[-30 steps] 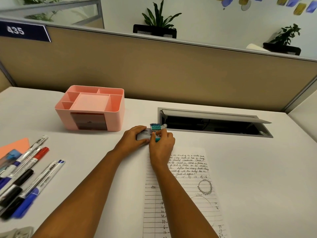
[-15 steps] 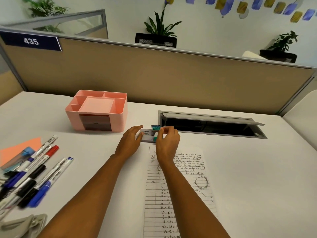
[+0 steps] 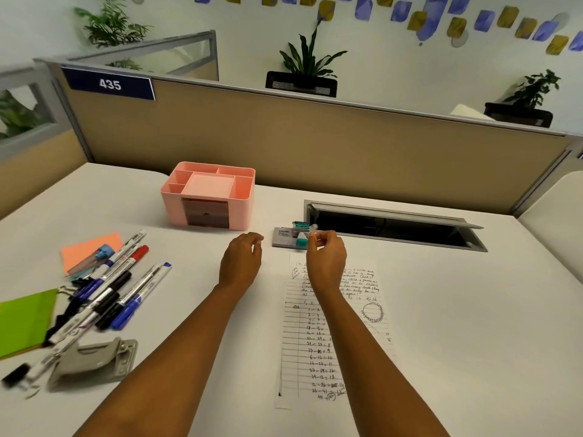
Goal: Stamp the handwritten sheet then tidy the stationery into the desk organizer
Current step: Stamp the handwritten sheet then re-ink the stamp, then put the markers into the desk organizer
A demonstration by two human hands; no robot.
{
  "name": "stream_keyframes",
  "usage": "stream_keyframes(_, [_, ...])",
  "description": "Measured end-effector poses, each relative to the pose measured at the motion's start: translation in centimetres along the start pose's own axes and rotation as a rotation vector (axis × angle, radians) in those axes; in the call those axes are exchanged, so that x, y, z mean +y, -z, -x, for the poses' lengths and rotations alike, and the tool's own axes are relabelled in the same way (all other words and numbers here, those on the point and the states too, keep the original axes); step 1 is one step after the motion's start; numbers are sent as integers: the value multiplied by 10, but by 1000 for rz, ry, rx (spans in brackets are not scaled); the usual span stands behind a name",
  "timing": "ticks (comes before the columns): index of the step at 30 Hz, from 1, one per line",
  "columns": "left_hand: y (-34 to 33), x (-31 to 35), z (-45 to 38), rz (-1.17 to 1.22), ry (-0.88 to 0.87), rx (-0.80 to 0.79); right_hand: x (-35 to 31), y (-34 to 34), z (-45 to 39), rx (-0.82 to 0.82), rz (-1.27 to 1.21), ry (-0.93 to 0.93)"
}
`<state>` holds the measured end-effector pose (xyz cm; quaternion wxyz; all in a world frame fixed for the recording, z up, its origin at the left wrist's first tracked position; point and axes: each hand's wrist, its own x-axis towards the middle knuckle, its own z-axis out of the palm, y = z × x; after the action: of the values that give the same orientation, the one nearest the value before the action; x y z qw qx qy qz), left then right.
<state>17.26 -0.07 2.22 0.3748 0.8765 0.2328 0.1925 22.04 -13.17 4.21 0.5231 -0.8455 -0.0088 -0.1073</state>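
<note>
Spanning the scene: white desk (image 3: 441,310), bounded at the back by a tan partition (image 3: 315,146).
Cable hatch: grey flap (image 3: 391,216) open over a dark recess, right of centre.
Handwritten sheet: lined paper (image 3: 318,342) flat on the desk under the right forearm, near the front edge.
Desk organizer: pink box (image 3: 209,197) with a dark front drawer, at the back left of the sheet.
Markers: a heap (image 3: 120,288) on the left, beside orange notes (image 3: 85,250) and a green pad (image 3: 25,320).
Hole punch: grey (image 3: 91,362), front left.
Stamp pad: grey case (image 3: 284,238) just beyond the sheet's top edge.
Left hand: (image 3: 241,260) loosely curled, holding nothing, just left of the case.
Right hand: (image 3: 325,253) fingertips pinching a small stamp (image 3: 310,230) above the case.
</note>
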Motion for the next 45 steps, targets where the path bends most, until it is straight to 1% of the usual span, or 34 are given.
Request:
stream_keyframes(5, [23,-18,15,-16,-1,37,-10,-9,30,-34,10,15])
stream_keyframes(12, [66,-54,26,-65,-3,50,-34,-40,74,-103,35,-24])
stream_keyframes(15, [85,-74,24,-67,-8,68,-47,-60,93,-153,62,-48])
stream_keyframes(20, [117,-108,15,-109,54,76,-68,-98,124,-285,72,-40])
stream_keyframes(23, [129,-129,5,-156,115,23,-78,-123,140,-374,101,-30])
stream_keyframes(26, [139,-141,-2,-140,173,-72,-85,-149,155,-469,153,-42])
stream_keyframes(30, [145,-147,-11,-164,184,-169,-91,-173,170,-548,219,-84])
stream_keyframes(33, [147,-145,-15,-170,193,-226,-94,-183,175,-555,247,-116])
stream_keyframes(37, [149,-144,-22,-245,207,-274,-96,-190,181,-522,250,-163])
stream_keyframes(42, [152,-136,-30,-315,224,-407,-97,-192,182,-502,277,-230])
stream_keyframes(45, [154,-132,-31,-308,220,-425,-97,-187,176,-474,242,-266])
